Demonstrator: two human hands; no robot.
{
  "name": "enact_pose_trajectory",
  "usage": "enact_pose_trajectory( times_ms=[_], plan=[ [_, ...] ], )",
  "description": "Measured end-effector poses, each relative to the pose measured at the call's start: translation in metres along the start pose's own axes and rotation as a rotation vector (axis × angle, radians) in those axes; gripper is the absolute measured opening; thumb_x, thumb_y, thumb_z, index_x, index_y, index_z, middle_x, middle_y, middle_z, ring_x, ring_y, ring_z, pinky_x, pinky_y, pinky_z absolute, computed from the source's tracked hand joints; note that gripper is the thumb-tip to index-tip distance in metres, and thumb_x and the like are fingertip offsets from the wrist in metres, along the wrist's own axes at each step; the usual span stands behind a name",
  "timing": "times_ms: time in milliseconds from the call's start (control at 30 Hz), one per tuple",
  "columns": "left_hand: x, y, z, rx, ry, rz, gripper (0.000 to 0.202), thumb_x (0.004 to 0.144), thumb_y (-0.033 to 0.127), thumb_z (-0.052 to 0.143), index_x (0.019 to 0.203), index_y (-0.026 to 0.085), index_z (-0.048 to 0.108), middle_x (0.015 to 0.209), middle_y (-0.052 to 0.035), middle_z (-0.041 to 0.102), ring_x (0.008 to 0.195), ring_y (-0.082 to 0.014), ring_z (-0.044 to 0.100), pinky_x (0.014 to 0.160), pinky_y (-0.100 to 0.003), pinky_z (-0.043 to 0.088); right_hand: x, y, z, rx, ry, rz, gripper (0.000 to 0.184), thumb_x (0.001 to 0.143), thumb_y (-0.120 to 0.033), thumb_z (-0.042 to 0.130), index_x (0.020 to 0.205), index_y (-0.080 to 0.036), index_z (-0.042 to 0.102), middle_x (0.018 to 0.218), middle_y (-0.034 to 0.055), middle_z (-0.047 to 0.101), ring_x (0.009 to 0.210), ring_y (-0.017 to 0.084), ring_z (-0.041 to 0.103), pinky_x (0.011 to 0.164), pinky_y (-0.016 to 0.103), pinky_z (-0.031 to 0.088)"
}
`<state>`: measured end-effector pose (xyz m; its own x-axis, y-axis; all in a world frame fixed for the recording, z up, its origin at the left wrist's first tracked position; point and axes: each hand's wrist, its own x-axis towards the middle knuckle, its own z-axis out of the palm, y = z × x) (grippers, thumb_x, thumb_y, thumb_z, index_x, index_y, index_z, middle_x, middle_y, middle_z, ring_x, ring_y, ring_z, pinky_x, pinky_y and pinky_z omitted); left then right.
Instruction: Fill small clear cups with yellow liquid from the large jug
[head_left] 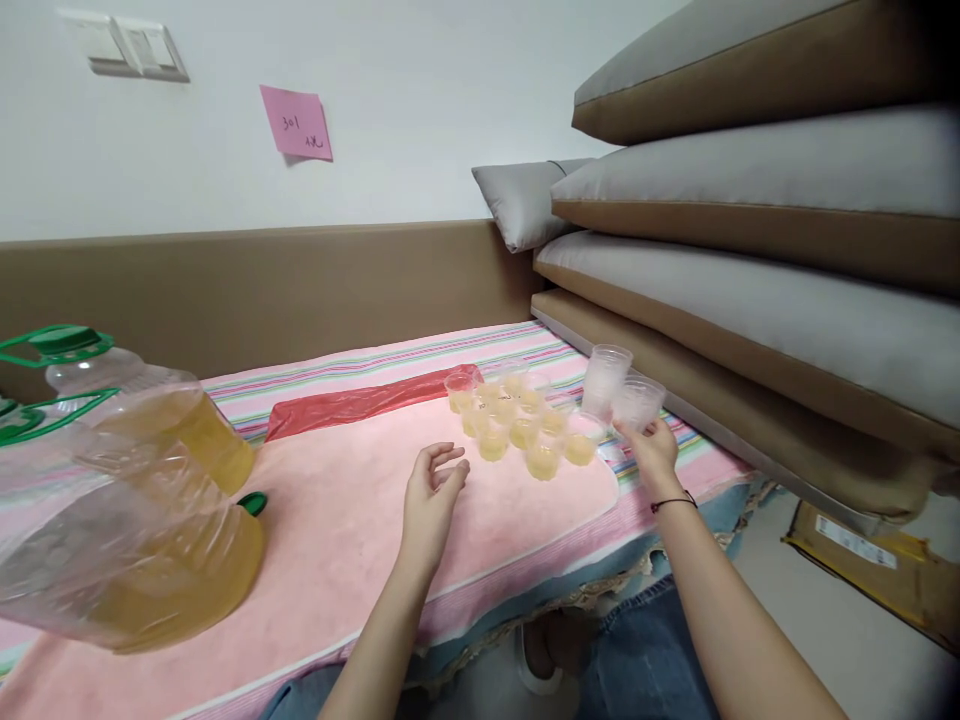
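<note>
My right hand (654,448) holds an empty clear plastic cup (638,402) tilted at the right end of the pink towel (337,530). A stack of empty clear cups (605,380) stands just left of it. My left hand (431,495) hovers over the towel with its fingers loosely curled and apart, holding nothing. Between the hands sit several small clear cups (517,420) filled with yellow liquid. A large clear oil jug (127,500) with a green handle lies on its side at the left, partly full of yellow liquid.
A green cap (253,502) lies beside the jug. A red plastic bag (360,402) lies flat behind the towel on a striped cloth (390,358). Grey and brown cushions (750,260) are stacked at the right. A cardboard box (870,560) sits on the floor.
</note>
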<state>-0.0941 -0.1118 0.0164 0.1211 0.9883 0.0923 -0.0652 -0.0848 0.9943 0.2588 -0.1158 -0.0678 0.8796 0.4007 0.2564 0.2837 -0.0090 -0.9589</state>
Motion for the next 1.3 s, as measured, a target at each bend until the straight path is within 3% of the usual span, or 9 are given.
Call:
enact_pose_trajectory(
  times_ms=[133, 200, 400, 500, 600, 700, 1133, 1300],
  plan=[
    [-0.006, 0.000, 0.006, 0.012, -0.017, 0.047, 0.040, 0.071, 0.042, 0.070, 0.102, 0.020, 0.057, 0.115, -0.0106, 0.066, 0.088, -0.0183, 0.067, 0.079, -0.034, 0.053, -0.013, -0.031, -0.018, 0.112, -0.019, -0.041, 0.052, 0.067, -0.050, 0.079, 0.097, -0.013, 0.056, 0.096, 0.0091, 0.062, 0.089, 0.024, 0.059, 0.084, 0.039, 0.049],
    [-0.010, 0.003, 0.010, 0.028, -0.031, 0.070, 0.037, 0.071, 0.041, 0.070, 0.099, 0.020, 0.059, 0.112, -0.0095, 0.067, 0.090, -0.0186, 0.066, 0.080, -0.033, 0.053, -0.029, -0.054, -0.024, 0.204, -0.130, -0.115, 0.061, 0.064, -0.059, 0.074, 0.101, -0.015, 0.055, 0.105, 0.0108, 0.063, 0.096, 0.026, 0.059, 0.087, 0.037, 0.047],
    [-0.016, 0.015, 0.010, -0.053, -0.100, 0.125, 0.039, 0.076, 0.046, 0.068, 0.105, 0.021, 0.057, 0.120, -0.0113, 0.065, 0.114, -0.0245, 0.059, 0.092, -0.038, 0.049, -0.102, -0.105, -0.010, 0.334, -0.778, -0.140, 0.060, 0.064, -0.060, 0.079, 0.102, -0.016, 0.063, 0.102, 0.0109, 0.067, 0.096, 0.028, 0.063, 0.081, 0.035, 0.053],
    [-0.016, 0.020, 0.005, -0.158, -0.132, 0.122, 0.048, 0.079, 0.050, 0.066, 0.114, 0.023, 0.049, 0.128, -0.0136, 0.063, 0.121, -0.0260, 0.056, 0.096, -0.042, 0.046, -0.133, -0.112, 0.001, 0.348, -1.082, -0.135, 0.059, 0.065, -0.053, 0.083, 0.108, -0.017, 0.064, 0.108, 0.0098, 0.066, 0.102, 0.029, 0.062, 0.086, 0.036, 0.052],
    [-0.017, 0.023, 0.001, -0.202, -0.145, 0.087, 0.053, 0.076, 0.047, 0.070, 0.116, 0.024, 0.045, 0.128, -0.0147, 0.064, 0.124, -0.0256, 0.056, 0.100, -0.043, 0.043, -0.148, -0.113, 0.006, 0.315, -1.258, -0.133, 0.057, 0.070, -0.050, 0.082, 0.111, -0.017, 0.062, 0.107, 0.0080, 0.065, 0.109, 0.030, 0.059, 0.091, 0.038, 0.050],
    [-0.018, 0.023, 0.001, -0.212, -0.139, 0.078, 0.059, 0.071, 0.041, 0.076, 0.116, 0.023, 0.043, 0.124, -0.0153, 0.066, 0.122, -0.0254, 0.058, 0.103, -0.043, 0.041, -0.152, -0.112, 0.005, 0.265, -1.294, -0.118, 0.056, 0.069, -0.052, 0.082, 0.108, -0.018, 0.061, 0.099, 0.0063, 0.064, 0.110, 0.030, 0.057, 0.091, 0.038, 0.050],
    [-0.014, 0.026, -0.006, -0.355, 0.040, 0.206, 0.055, 0.076, 0.042, 0.074, 0.119, 0.025, 0.044, 0.127, -0.0125, 0.065, 0.123, -0.0238, 0.058, 0.105, -0.044, 0.042, -0.142, -0.106, 0.001, 0.182, -1.305, -0.213, 0.060, 0.070, -0.053, 0.081, 0.113, -0.016, 0.062, 0.116, 0.0088, 0.061, 0.113, 0.030, 0.055, 0.093, 0.037, 0.047],
    [-0.012, 0.026, -0.009, -0.395, 0.035, 0.208, 0.053, 0.075, 0.040, 0.075, 0.117, 0.025, 0.046, 0.128, -0.0125, 0.064, 0.122, -0.0240, 0.058, 0.107, -0.045, 0.041, -0.142, -0.106, -0.001, 0.163, -1.288, -0.216, 0.061, 0.069, -0.055, 0.081, 0.112, -0.016, 0.063, 0.119, 0.0094, 0.061, 0.115, 0.030, 0.054, 0.093, 0.037, 0.048]
  ],
)
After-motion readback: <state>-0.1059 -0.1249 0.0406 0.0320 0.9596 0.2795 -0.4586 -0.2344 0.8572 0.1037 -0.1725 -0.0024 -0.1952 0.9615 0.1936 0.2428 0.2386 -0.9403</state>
